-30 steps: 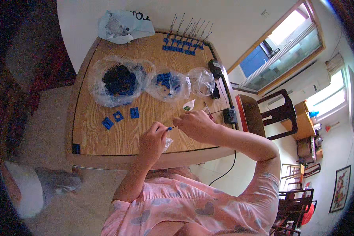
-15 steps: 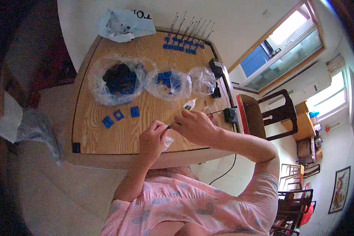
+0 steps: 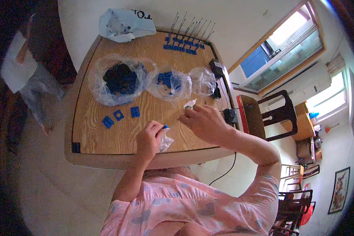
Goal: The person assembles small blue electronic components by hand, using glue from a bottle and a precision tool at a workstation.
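My left hand (image 3: 147, 138) is closed around a small blue plastic piece (image 3: 165, 126), whose end shows past the fingertips. Under that hand, near the table's front edge, lies a crumpled white plastic bag (image 3: 166, 142). A short way to the right, my right hand (image 3: 203, 121) hovers over the tabletop with its fingers pinched together; whatever is between them is too small to make out. Just beyond it is a small white packet (image 3: 190, 104), partly covered by the hand. Three blue square plastic pieces (image 3: 118, 115) lie on the wood to the left.
Clear bags hold black parts (image 3: 120, 78) and blue parts (image 3: 170, 80); another clear bag (image 3: 202, 80) stands to their right. Several blue pieces with upright springy rods (image 3: 185, 41) stand at the back. Black adapters (image 3: 229, 115) and cables line the right edge. A person (image 3: 31, 74) is at left.
My right hand has drawn away from the left hand, toward the right. The left hand has shifted slightly left, keeping the blue piece. A person has come further into view on the left.
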A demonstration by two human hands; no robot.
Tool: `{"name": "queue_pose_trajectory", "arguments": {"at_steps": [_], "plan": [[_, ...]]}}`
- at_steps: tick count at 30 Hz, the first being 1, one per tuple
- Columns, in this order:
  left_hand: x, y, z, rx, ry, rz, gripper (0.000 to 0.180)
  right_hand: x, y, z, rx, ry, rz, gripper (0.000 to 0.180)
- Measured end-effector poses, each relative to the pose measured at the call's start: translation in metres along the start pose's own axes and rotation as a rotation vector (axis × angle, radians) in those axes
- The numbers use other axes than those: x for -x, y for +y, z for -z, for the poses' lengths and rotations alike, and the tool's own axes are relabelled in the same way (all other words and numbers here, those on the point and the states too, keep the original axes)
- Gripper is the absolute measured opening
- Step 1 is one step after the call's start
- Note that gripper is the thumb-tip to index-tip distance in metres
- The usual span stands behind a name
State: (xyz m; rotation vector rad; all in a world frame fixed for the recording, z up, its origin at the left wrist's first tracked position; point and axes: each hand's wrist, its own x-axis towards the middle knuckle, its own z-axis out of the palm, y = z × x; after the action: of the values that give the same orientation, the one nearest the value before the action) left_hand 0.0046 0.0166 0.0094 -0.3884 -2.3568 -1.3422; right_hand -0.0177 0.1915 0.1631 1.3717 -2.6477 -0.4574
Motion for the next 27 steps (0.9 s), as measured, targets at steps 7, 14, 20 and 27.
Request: {"name": "queue_pose_trajectory", "arguments": {"at_steps": [7,14,20,27], "plan": [[-0.002,0.006,0.001,0.492,0.021,0.119,0.013,0.003,-0.003,0.003,-0.069,0.226,0.031,0.024],[-0.002,0.012,0.002,0.443,0.126,0.03,0.011,0.0,-0.01,-0.003,0.017,0.198,0.054,0.021],[-0.002,0.016,0.007,0.316,0.124,-0.025,0.013,-0.001,-0.011,-0.004,0.022,0.168,0.064,0.02],[-0.003,0.02,0.009,0.292,0.13,-0.046,0.013,-0.002,-0.013,-0.006,-0.002,0.194,0.089,0.015]]}}
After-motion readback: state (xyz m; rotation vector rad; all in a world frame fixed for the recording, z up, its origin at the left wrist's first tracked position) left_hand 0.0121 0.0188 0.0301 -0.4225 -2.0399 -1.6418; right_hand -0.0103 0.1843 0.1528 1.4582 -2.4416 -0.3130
